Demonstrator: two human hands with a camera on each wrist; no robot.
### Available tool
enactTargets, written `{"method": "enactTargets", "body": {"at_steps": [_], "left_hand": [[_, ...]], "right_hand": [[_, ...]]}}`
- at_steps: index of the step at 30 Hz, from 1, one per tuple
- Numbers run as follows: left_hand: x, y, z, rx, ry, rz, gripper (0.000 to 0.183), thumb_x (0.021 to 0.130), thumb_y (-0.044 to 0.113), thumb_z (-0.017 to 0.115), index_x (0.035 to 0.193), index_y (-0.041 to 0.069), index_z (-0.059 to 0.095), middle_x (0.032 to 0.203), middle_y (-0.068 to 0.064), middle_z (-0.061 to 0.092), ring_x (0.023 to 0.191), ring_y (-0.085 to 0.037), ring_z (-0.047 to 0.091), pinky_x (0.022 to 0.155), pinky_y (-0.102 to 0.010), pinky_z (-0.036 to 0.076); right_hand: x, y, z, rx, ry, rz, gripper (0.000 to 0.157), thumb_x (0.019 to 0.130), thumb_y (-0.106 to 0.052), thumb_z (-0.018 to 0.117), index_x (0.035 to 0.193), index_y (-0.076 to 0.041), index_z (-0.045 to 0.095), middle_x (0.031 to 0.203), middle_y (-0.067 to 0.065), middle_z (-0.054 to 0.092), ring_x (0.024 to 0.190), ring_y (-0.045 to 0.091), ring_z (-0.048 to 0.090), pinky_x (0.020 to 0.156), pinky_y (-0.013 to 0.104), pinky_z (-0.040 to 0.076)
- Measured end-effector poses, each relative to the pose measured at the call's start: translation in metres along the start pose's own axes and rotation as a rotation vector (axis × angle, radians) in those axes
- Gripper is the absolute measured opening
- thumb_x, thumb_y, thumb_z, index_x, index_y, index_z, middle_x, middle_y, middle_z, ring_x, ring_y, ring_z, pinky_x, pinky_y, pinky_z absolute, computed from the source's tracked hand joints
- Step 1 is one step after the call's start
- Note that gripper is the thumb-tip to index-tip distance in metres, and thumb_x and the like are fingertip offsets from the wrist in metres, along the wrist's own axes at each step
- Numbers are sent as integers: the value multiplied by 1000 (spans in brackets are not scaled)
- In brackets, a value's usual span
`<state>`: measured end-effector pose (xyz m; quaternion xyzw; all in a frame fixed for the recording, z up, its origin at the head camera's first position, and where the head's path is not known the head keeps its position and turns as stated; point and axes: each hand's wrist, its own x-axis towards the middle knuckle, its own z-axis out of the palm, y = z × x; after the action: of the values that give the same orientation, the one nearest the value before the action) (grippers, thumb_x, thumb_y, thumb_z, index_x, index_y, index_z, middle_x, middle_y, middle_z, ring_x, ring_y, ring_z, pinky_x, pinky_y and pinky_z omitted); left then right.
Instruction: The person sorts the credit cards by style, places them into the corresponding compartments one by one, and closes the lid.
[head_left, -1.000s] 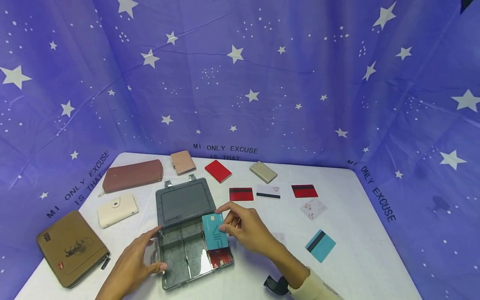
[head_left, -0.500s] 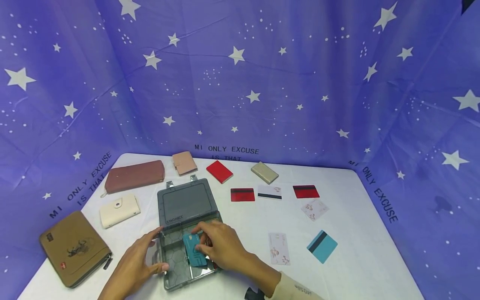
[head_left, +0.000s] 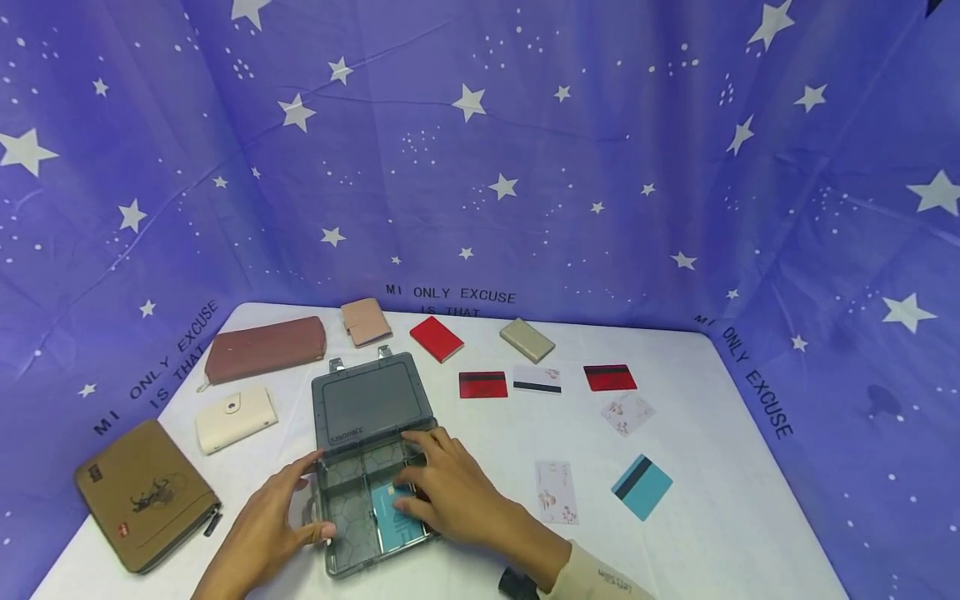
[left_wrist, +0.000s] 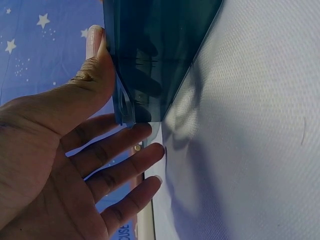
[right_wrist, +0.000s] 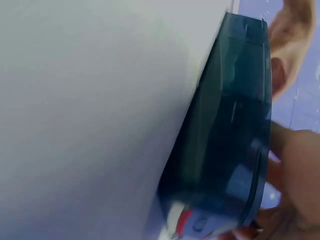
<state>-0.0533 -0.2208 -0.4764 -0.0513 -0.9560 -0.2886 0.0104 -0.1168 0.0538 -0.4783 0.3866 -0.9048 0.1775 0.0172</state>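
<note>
Teal card [head_left: 393, 521]: lower centre of the frame, in the middle compartment of the smoky, see-through plastic box [head_left: 367, 567], its right edge hidden by your right hand [head_left: 459, 493]. Expect it light, thin, fairly stiff and slick; it should flex a little before creasing. Best hold: pinch the long edges, or tip up a short end, since a flat card gives your nails little to catch. The box looks rigid, light enough to skid on the table [head_left: 705, 450], so brace its outer wall; the raised lid [head_left: 372, 400] and its hinge line look like the weak spots.

Hands: your left hand [head_left: 262, 527] steadies the box's left side, thumb on the rim, other fingers spread. Your right hand bends over the card, thumb and finger at its face; you can't tell whether they pinch it.

Writing: the curtain [head_left: 562, 250] reads "MI ONLY EXCUSE IS THAT". Lid lettering, lower left of its panel: illegible. Sleeve [head_left: 600, 577] print is upside down, perhaps "Let's Slim". Brown zip case [head_left: 146, 496], lower left: red tag, too small to read.
</note>
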Motion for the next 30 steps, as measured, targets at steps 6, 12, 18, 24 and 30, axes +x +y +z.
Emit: {"method": "enactTargets", "body": {"at_steps": [6,12,18,24,30], "left_hand": [[1,-1,1,3,-7,-8,101,63,39,90,148,12,42,131,-17,62,113,-37,63,92,-62,51],[2,-1,0,9,-9,-14,101,64,37,90,149,12,42,132,-17,62,114,-36,62,94,-62,50],[3,-2,0,17,-9,-8,101,64,37,91,150,13,41,132,-15,62,114,-35,62,94,-61,50],[1,-3,0,17,7,11,101,64,36,91,149,14,41,131,-14,63,113,-34,63,93,-61,51],[2,-3,1,12,11,11,101,63,35,91,149,13,42,130,-15,63,113,-35,63,93,-61,51]], "right_hand": [[-8,22,-19,181,91,96,36,88,-48,72,118,-29,70,131,-6,59,119,11,47,103,42,47],[-40,56,-43,294,50,246,47,79,-42,83,121,-27,66,111,-7,66,106,11,56,94,40,48],[-85,87,-55,215,-3,505,71,62,-42,93,124,-30,61,104,-4,55,91,10,48,72,27,43],[-118,104,-60,88,-12,608,82,49,-40,98,120,-24,61,103,-3,47,94,12,42,71,25,40],[-126,108,-59,69,-25,597,79,48,-38,98,113,-22,57,101,-4,44,96,13,40,71,24,41]]}}
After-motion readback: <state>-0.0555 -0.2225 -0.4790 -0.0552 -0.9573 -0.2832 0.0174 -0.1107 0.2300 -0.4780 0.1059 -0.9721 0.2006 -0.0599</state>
